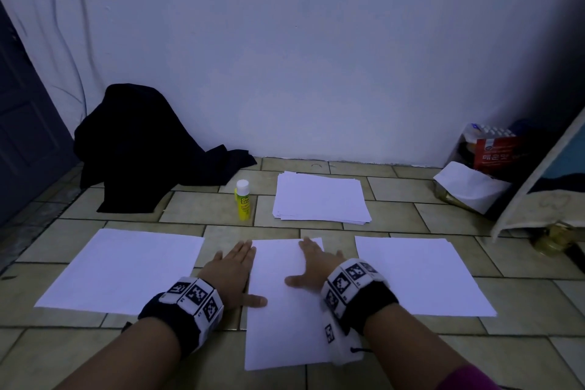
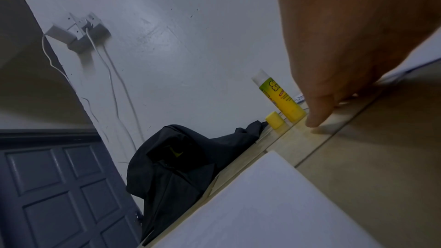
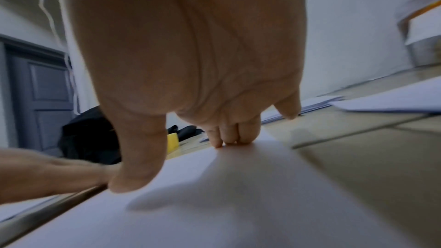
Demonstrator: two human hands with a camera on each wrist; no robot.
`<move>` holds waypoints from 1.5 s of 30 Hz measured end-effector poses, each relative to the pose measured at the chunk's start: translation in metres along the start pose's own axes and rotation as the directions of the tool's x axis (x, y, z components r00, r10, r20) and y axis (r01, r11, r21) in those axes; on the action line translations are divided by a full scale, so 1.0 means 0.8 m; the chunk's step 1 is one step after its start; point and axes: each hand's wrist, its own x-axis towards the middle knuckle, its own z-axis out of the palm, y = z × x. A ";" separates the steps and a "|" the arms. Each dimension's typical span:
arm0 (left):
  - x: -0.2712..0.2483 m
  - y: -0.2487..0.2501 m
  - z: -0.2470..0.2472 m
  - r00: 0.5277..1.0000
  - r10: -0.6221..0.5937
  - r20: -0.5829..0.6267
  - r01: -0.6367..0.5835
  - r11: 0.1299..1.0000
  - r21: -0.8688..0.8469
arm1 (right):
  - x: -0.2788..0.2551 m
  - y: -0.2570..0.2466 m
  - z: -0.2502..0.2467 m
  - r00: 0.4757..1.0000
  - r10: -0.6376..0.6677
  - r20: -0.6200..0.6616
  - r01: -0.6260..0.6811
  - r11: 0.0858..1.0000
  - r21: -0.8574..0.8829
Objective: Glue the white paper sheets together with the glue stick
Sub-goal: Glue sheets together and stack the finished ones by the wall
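Three white sheets lie side by side on the tiled floor: a left sheet (image 1: 123, 269), a middle sheet (image 1: 285, 320) and a right sheet (image 1: 421, 275). My right hand (image 1: 305, 263) lies flat on the middle sheet (image 3: 238, 195), its fingertips (image 3: 226, 139) near the far edge. My left hand (image 1: 239, 272) lies flat along that sheet's left edge, with the thumb on the paper. A yellow glue stick (image 1: 243, 199) stands upright beyond the hands, untouched. In the left wrist view the glue stick (image 2: 281, 97) has a small yellow cap (image 2: 274, 123) beside it.
A stack of white paper (image 1: 319, 196) lies behind the middle sheet, right of the glue stick. Dark cloth (image 1: 142, 149) is heaped against the wall at back left, next to a grey door (image 1: 25, 136). A red box (image 1: 497, 152), bags and a leaning board (image 1: 544, 187) crowd the right corner.
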 end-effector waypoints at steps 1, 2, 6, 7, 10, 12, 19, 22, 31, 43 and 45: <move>0.000 0.000 -0.001 1.000 -0.001 -0.006 0.001 1.000 0.018 | -0.001 0.007 -0.003 1.000 0.010 0.003 -0.010 1.000 -0.019; 0.000 0.000 -0.002 1.000 -0.001 -0.013 0.002 0.999 0.041 | -0.001 0.012 -0.006 1.000 0.015 0.008 -0.015 0.999 -0.037; -0.002 0.001 -0.005 0.999 -0.007 -0.043 0.010 0.996 0.090 | -0.003 0.003 -0.011 0.997 0.049 -0.060 -0.051 0.998 -0.029; -0.002 0.000 -0.006 0.998 -0.007 -0.064 0.012 0.996 0.083 | -0.004 -0.003 -0.010 0.992 0.064 -0.108 -0.069 0.997 -0.040; -0.003 -0.002 -0.014 0.985 -0.009 -0.173 0.016 0.999 0.037 | -0.010 -0.018 -0.004 0.969 0.050 -0.241 -0.092 0.981 -0.170; -0.006 -0.002 -0.019 0.980 -0.003 -0.201 0.013 0.999 0.047 | -0.011 -0.029 0.002 0.966 0.032 -0.256 -0.081 0.980 -0.181; -0.009 -0.018 -0.018 0.974 0.068 -0.218 -0.077 0.996 -0.033 | -0.004 -0.060 0.018 0.984 0.003 -0.176 -0.032 0.986 -0.162; -0.010 -0.016 -0.011 0.977 0.100 -0.188 -0.114 0.991 -0.066 | 0.000 -0.067 0.022 0.984 -0.070 -0.165 0.033 0.976 -0.217; 0.002 -0.040 -0.003 0.997 0.073 -0.006 -0.073 0.997 -0.040 | -0.002 -0.004 0.000 0.981 -0.193 0.029 0.195 0.962 -0.191; 0.011 -0.033 -0.002 0.991 0.128 -0.044 -0.126 0.991 0.042 | -0.007 0.079 -0.015 0.999 -0.031 0.043 0.039 0.975 -0.217; 0.013 -0.035 -0.002 0.990 0.138 0.004 -0.138 0.990 -0.034 | -0.008 0.075 -0.014 1.000 -0.009 0.019 0.012 0.984 -0.180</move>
